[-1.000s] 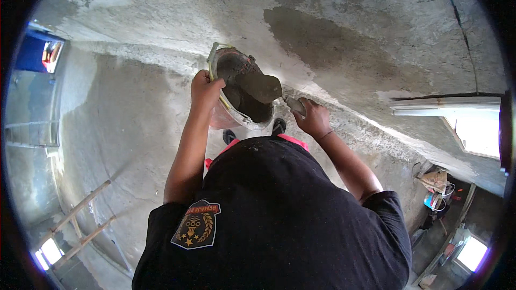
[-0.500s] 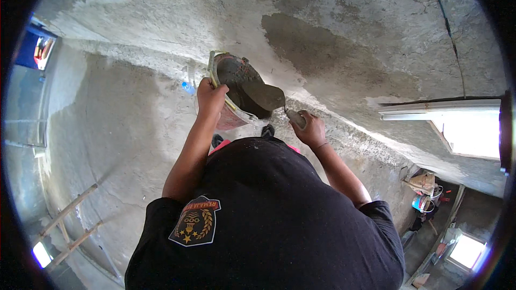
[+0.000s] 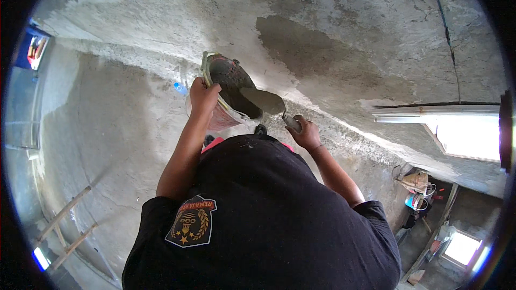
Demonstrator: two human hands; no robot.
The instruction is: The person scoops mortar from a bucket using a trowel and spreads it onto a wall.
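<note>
My left hand [image 3: 203,96] is closed on the near-left rim of a bucket [image 3: 221,116], which is tilted with its mouth toward the wall. Dark wet mortar [image 3: 230,78] lies inside it. In my right hand [image 3: 306,133] is the handle of a trowel [image 3: 263,100], fingers wrapped round it. The trowel's broad blade is over the bucket's right side, its tip end above the mortar. The blade's face looks coated in grey; how much mortar lies on it I cannot tell.
A rough plastered wall [image 3: 177,16] rises ahead, with a darker damp patch [image 3: 312,48]. A cable [image 3: 447,27] hangs down it, near a bright window opening [image 3: 467,134]. A blue-capped plastic bottle [image 3: 180,88] lies left of the bucket. Wooden poles [image 3: 72,204] stand at left; a paint pail [image 3: 415,201] at right.
The view has shifted slightly, so everything sits a little further left. Both hands keep their grips, and the trowel blade lies a touch flatter over the bucket.
</note>
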